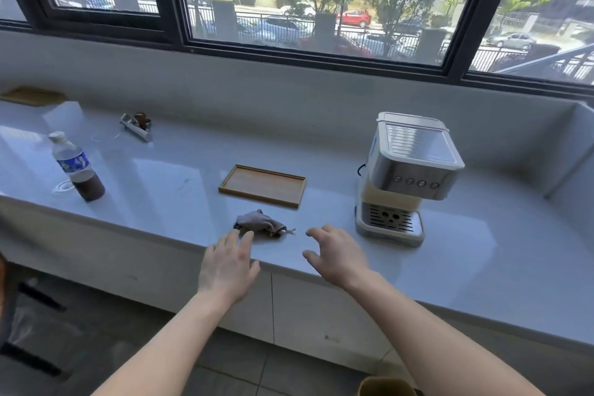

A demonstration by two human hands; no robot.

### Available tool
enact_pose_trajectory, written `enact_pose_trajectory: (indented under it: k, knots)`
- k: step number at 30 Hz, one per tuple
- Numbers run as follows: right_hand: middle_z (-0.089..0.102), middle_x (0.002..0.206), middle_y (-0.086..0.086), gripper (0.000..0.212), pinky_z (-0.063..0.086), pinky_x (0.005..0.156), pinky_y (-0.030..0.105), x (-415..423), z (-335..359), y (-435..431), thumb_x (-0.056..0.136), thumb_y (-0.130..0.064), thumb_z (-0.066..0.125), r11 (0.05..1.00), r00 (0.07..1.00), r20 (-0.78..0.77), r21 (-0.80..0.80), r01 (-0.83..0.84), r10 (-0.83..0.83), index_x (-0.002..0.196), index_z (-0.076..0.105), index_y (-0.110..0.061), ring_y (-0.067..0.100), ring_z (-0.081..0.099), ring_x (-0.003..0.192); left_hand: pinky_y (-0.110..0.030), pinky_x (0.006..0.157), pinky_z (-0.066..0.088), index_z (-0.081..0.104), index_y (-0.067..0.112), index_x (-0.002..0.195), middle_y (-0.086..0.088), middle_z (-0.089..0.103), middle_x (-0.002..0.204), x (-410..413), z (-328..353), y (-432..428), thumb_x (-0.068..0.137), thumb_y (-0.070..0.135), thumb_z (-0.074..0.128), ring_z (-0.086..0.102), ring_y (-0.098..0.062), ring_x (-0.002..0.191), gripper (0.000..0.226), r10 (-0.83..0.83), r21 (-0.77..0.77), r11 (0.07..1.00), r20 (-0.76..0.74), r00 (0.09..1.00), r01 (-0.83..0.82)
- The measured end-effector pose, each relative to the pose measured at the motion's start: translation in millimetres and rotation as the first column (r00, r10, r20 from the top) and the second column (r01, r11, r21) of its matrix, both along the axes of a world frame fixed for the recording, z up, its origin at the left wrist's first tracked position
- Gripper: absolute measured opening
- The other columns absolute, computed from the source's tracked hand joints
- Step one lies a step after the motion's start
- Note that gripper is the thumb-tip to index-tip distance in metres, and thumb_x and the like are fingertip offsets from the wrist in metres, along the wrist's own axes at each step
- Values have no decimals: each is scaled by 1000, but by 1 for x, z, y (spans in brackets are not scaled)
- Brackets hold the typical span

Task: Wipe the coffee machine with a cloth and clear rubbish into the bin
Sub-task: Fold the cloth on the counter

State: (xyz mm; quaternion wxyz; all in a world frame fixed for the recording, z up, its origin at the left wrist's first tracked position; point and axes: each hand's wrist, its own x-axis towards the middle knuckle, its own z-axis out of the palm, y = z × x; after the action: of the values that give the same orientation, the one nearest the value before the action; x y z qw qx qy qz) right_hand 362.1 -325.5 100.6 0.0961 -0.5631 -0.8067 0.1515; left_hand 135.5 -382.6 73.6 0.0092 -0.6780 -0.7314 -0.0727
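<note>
the cloth [260,224] lies crumpled on the white counter [180,170] near its front edge, its long axis running left to right, with a thin loose end trailing toward the right. it is grey, bunched into a small lump with folds. just beyond it sits a shallow wooden tray [262,185], apart from the cloth. to the right stands the coffee machine [406,177], silver and cream, its four buttons and drip grille facing the front edge. the left hand [228,267] hovers just in front of the cloth, fingers spread and empty, fingertips close to it. the right hand [336,255] hangs between cloth and machine, fingers loosely curled apart, holding nothing. far left stands a bottle [75,167] with dark liquid.
</note>
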Motion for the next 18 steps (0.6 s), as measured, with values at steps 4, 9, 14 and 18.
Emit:
enact_pose_trajectory:
  k: [4,9,14,18]
  knots:
    - [55,130,-2,45,46,96,40,-16,-11,47,94,-43,53,1000,1000,-12,-14,-17,17,136,49,-29,22,46,124,-36,92,43,37,22,140,-3,47,134,-7,-10,45,90,41,53,51,-23,115,55,-21,-43,999,7,1000,21]
    - [54,134,-1,47,45,98,39,-38,-33,110,93,-43,56,995,997,11,-66,-81,82,138,48,-30,23,46,127,-35,87,43,39,25,132,-2,49,125,-24,-27,103,87,37,56,51,-23,108,49,11,-122,992,19,1000,-9]
    - [52,137,3,53,46,97,41,-63,-51,152,92,-45,57,967,980,19,-170,-192,198,141,46,-28,27,46,128,-37,98,44,25,30,149,-2,33,150,-44,-46,145,87,41,60,42,-24,130,72,41,-233,973,152,988,-4]
    - [50,135,3,59,48,93,44,-83,-69,165,83,-37,69,923,956,30,-272,-272,291,136,45,-30,30,47,124,-37,102,45,18,37,152,4,21,159,-62,-61,160,83,32,64,34,-22,139,83,21,-360,931,237,971,67]
